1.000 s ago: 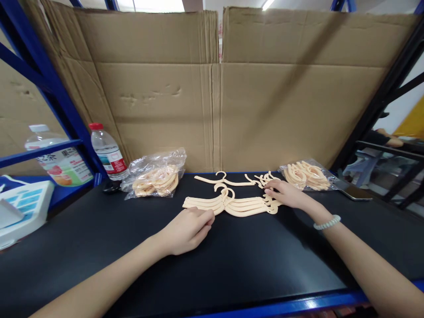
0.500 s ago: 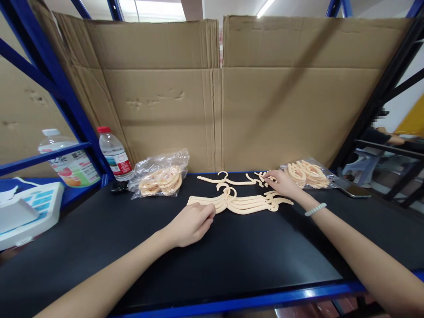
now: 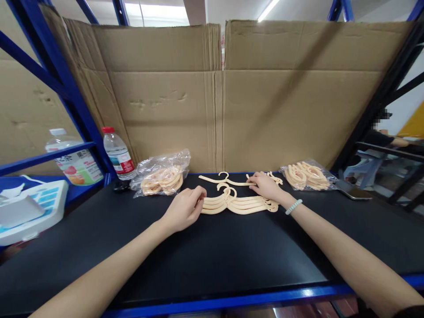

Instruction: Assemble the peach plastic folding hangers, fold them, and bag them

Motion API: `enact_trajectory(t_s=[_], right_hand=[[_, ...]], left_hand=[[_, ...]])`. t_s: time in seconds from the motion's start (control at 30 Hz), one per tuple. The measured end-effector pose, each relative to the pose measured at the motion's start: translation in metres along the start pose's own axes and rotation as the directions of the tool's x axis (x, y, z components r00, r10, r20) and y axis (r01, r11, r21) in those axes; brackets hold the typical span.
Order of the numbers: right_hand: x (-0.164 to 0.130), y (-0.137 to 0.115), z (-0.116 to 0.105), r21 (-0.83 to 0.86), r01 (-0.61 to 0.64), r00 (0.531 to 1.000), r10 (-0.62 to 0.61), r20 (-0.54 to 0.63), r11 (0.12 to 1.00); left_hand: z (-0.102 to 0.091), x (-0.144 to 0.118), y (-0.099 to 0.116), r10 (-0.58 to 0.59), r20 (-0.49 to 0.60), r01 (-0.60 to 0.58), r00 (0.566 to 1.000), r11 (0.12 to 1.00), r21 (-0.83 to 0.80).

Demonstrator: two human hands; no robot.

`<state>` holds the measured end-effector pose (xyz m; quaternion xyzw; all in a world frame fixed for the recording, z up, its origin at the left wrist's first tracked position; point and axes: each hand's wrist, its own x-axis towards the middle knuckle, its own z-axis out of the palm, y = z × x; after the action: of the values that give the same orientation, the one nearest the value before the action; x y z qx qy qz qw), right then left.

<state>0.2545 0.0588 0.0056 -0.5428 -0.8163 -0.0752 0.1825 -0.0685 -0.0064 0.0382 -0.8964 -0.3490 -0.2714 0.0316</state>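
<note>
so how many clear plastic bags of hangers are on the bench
2: one clear plastic bag of cream hangers at back left beside the water bottle, one at back right. None look hidden.

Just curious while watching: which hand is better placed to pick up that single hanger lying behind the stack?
Probably the right hand: it already rests on the single hanger, while the left hand is at the stack of hangers, on its left end.
</note>
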Motion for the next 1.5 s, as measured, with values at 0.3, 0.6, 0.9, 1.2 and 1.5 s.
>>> enact_trajectory(t_s=[0.3,0.6,0.9,1.2,1.5], right_hand=[[-0.002,-0.004,-0.005,0.073,-0.024,0.995,0.031,-0.094,0.997],[-0.016,0.009,-0.025,0.275,-0.095,0.956,0.164,-0.244,0.957],[-0.021,0.007,-0.048,0.539,-0.102,0.928,0.276,-0.252,0.836],[-0.026,-0.05,-0.046,0.556,0.079,0.978,0.044,-0.204,0.828],[-0.022,-0.019,-0.046,0.577,-0.016,0.976,0.139,-0.169,0.816]], left_hand=[[0.002,0.002,-0.007,-0.019,-0.092,0.022,0.996,0.999,0.028],[-0.001,0.001,-0.016,-0.038,-0.21,0.044,0.977,0.999,0.027],[-0.001,0.003,-0.013,-0.057,-0.354,0.058,0.933,0.998,-0.006],[0.012,-0.001,-0.009,-0.095,-0.192,0.081,0.977,0.994,-0.08],[0.014,0.001,-0.008,-0.09,-0.211,0.067,0.973,0.991,-0.112]])
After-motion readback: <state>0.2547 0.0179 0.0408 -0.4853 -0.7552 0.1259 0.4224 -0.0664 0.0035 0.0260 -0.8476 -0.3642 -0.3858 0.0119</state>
